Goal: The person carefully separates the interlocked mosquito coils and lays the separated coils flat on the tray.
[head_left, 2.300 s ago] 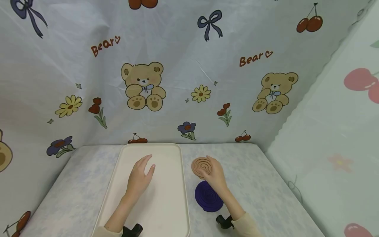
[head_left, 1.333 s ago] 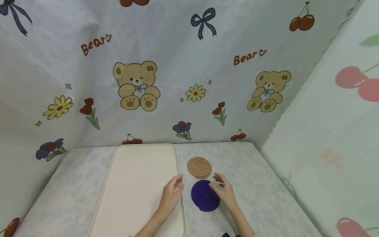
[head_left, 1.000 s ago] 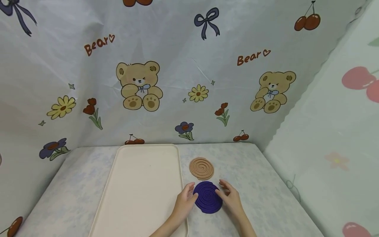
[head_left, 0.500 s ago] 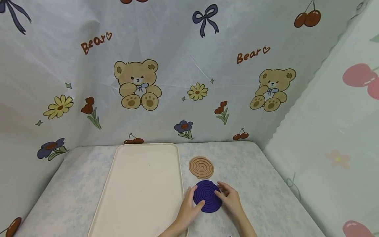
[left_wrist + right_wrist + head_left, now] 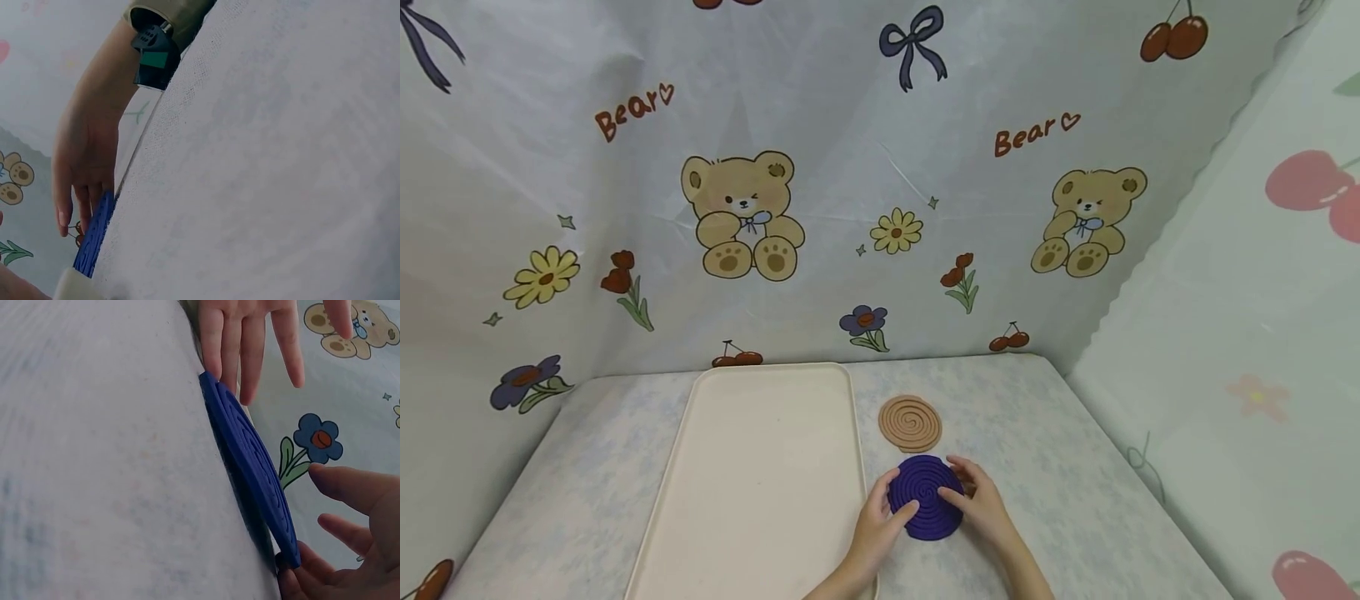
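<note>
Table (image 5: 1037, 433) bears one cream tray (image 5: 767, 467). One straight-fingered left hand (image 5: 874, 521) touches, and one right hand (image 5: 987, 502) grips by its raised edge, one round, spiral-ridged purple disc (image 5: 927, 483) just beside the tray; one flat tan coil (image 5: 910, 422) lies just beyond.

ridged matt blue disc (image 5: 927, 477), ridged matt tan disc (image 5: 911, 424), smooth plastic-looking tray (image 5: 760, 467), creased faintly shiny backdrop (image 5: 835, 117)

Bear-print cloth (image 5: 842, 125) behind marbled table (image 5: 1075, 483)
</note>
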### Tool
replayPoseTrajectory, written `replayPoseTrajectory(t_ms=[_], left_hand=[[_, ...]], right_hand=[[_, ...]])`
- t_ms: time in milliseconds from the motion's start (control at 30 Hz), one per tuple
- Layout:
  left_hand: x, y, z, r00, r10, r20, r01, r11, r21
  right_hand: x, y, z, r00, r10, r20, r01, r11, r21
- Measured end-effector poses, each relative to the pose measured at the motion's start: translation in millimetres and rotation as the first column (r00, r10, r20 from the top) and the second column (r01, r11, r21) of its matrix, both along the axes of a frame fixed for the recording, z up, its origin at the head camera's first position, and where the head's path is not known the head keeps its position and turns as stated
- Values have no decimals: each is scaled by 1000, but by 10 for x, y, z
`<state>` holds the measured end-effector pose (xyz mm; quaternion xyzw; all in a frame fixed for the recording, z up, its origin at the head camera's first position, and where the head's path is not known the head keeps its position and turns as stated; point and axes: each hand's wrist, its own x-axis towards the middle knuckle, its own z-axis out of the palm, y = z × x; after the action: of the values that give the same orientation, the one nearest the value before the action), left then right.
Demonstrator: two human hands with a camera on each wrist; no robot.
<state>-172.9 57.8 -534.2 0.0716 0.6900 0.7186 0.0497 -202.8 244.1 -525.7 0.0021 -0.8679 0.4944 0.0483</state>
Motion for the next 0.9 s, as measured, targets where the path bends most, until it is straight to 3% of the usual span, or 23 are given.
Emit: replayPoseTrajectory(t_ms=[233,433,633,800,900], left_hand=[[-13,9,27,999,34,30,-35,998,43],[-17,-2,38,995,61,78,-65,997,52],[-19,-30,52,993,67,94,-75,993,91],[-33,-65,95,988,115,105,-126,986,106],[-72,-118,139,984,138,112,-151,982,114]], right_hand=[[-6,24,-3,997,37,65,-17,962,-274],[-23,42,-49,1000,-2,-5,1,939,-345],[-21,26,-17,999,-42,26,49,910,-412],[-29,-24,68,994,-58,91,97,855,-509],[-40,-56,108,995,-61,77,94,818,-568]])
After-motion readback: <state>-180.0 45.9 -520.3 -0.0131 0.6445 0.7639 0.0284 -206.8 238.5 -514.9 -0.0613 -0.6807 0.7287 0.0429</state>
